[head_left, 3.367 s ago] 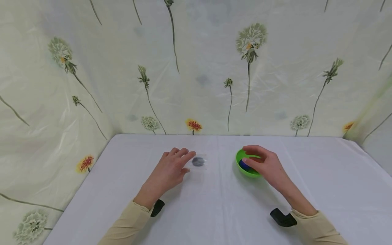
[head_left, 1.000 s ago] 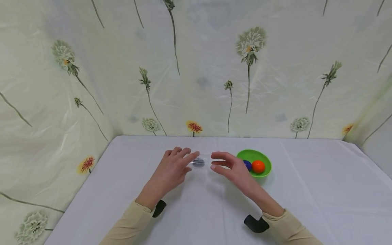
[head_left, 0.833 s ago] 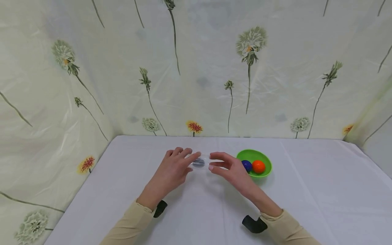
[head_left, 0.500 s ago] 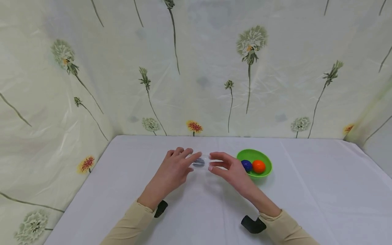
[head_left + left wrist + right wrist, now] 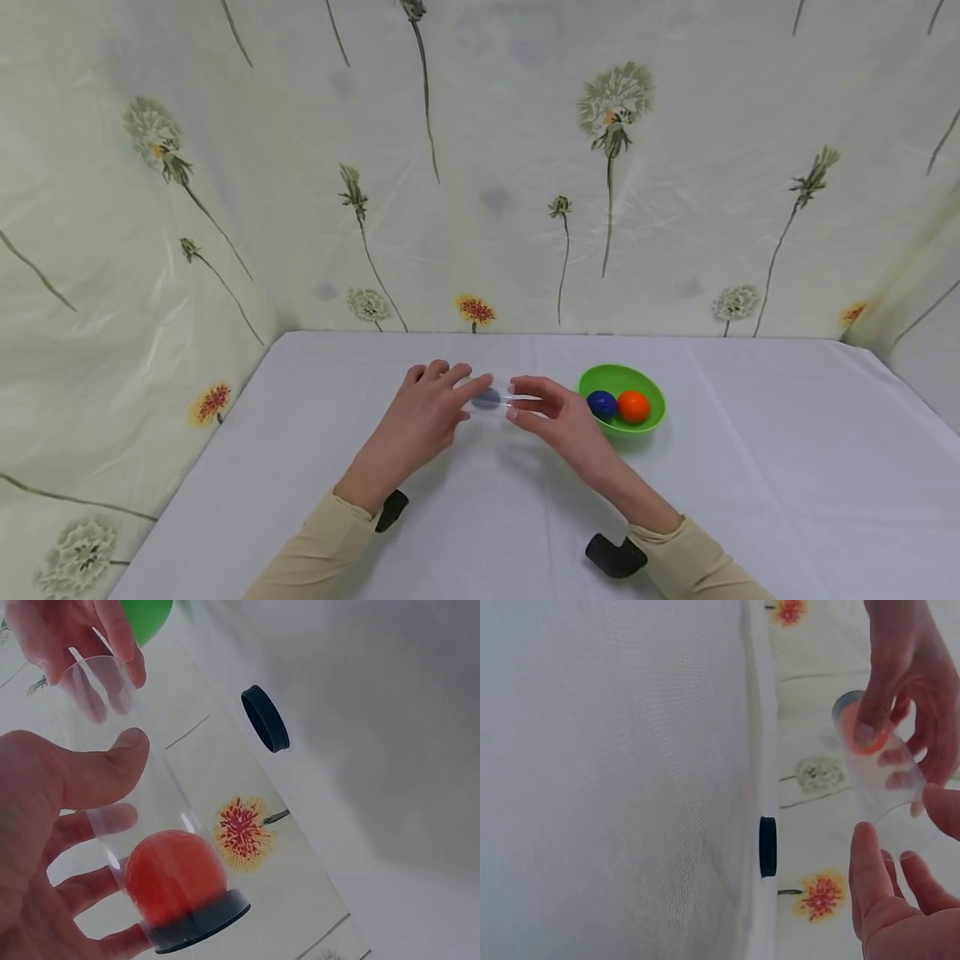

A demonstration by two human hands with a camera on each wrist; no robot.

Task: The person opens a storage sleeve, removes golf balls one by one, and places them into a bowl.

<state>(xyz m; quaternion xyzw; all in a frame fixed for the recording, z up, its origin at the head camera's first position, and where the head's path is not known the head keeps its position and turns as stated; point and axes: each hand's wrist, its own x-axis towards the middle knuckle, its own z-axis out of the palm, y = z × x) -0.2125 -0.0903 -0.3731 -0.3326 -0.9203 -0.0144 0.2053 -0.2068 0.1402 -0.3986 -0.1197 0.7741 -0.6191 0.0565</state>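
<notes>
A clear plastic tube (image 5: pixel 161 791) is held level between both hands above the table. My left hand (image 5: pixel 420 421) grips it near its closed end, thumb on one side and fingers on the other. Inside that end an orange-red ball (image 5: pixel 176 870) lies against a dark cap (image 5: pixel 202 922); the left hand hides both in the head view. At the tube's open end, my right hand (image 5: pixel 566 425) pinches the rim between thumb and fingers. A loose black cap (image 5: pixel 768 847) lies on the table below, showing through the tube in the head view.
Right of the hands stands a green bowl (image 5: pixel 618 377) holding a blue ball (image 5: pixel 602 405) and an orange ball (image 5: pixel 633 407). White cloth (image 5: pixel 750 467) covers the table. Behind it hangs a flower-print curtain (image 5: pixel 495 167).
The right hand has let go of the blue ball in the bowl and moved left to the tube's open end. Over the last half second the tube has tilted slightly; the left hand barely moved.
</notes>
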